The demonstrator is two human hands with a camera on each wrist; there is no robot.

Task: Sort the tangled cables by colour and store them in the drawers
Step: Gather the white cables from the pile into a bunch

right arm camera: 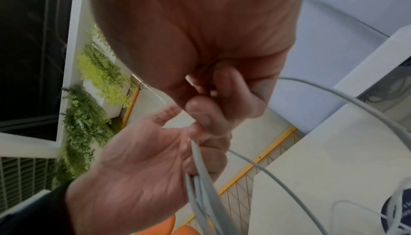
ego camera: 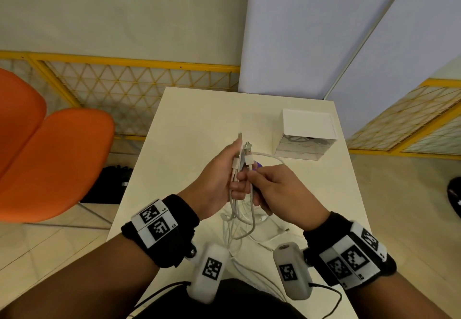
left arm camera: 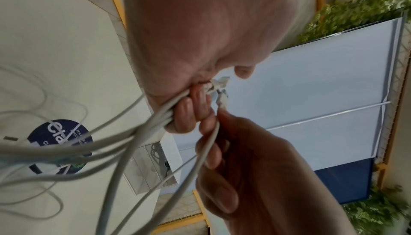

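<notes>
Above the table's middle, my left hand (ego camera: 225,171) grips a bundle of white cables (ego camera: 237,209) just below their plugs (ego camera: 243,147), which stick up past the fingers. Beside it, my right hand (ego camera: 268,186) pinches one white cable (left arm camera: 210,144) of the same bundle. The cables' loose lengths hang down and trail in loops over the table (ego camera: 189,124) toward me. The left wrist view shows several strands (left arm camera: 142,124) running out of my left fist. A small white drawer unit (ego camera: 305,134) stands at the table's back right, with dark cables visible in its top drawer.
A round dark sticker (left arm camera: 55,145) lies on the table under the cables. An orange chair (ego camera: 47,159) stands to the left of the table. Yellow mesh fencing (ego camera: 139,81) and pale partition panels (ego camera: 311,32) stand behind it.
</notes>
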